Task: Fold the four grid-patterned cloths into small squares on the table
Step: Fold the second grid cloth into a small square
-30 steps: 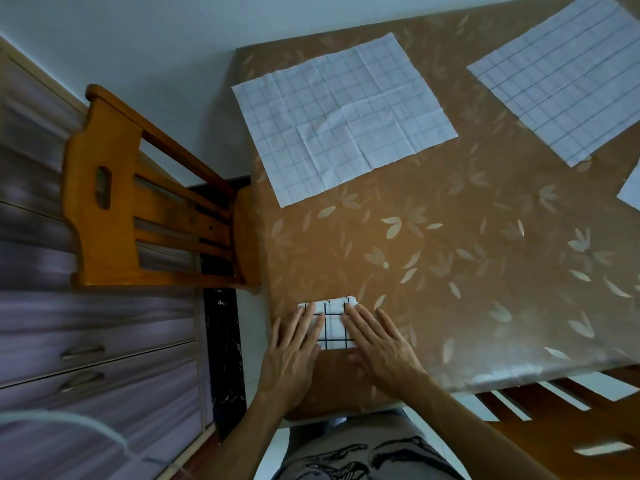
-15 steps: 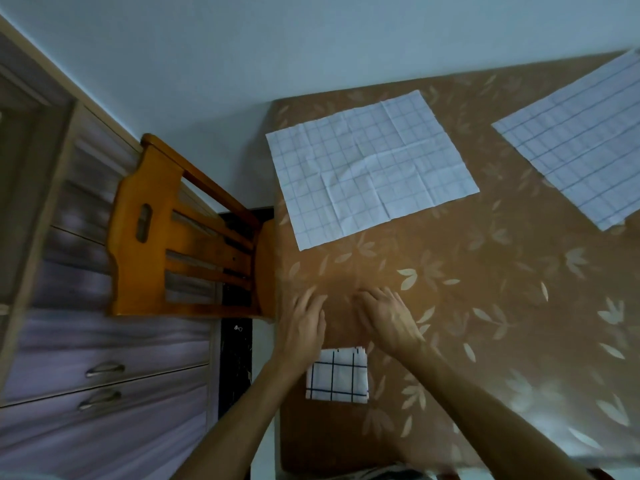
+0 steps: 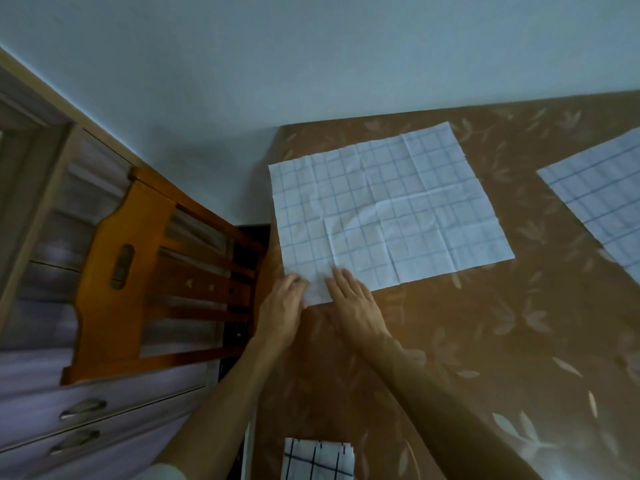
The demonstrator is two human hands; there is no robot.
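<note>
On the surface [image 3: 450,341], the open cloth [image 3: 381,209] and a second cloth [image 3: 602,202] lie unfolded; one folded square [image 3: 317,462] sits nearest. The right hand [image 3: 353,303] lies flat-fingered on the open cloth's near corner; the left hand [image 3: 280,306] is there too, its grip unclear.

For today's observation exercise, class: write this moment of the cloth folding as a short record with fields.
Done: folded cloth, dark-lined grid, on the table nearest the person
Spread flat: creased cloth mid-table; second cloth at right edge
Left hand: at creased cloth's near-left corner, grip unclear
Right hand: fingers flat on that corner
Beside table: wooden chair, drawers
</note>
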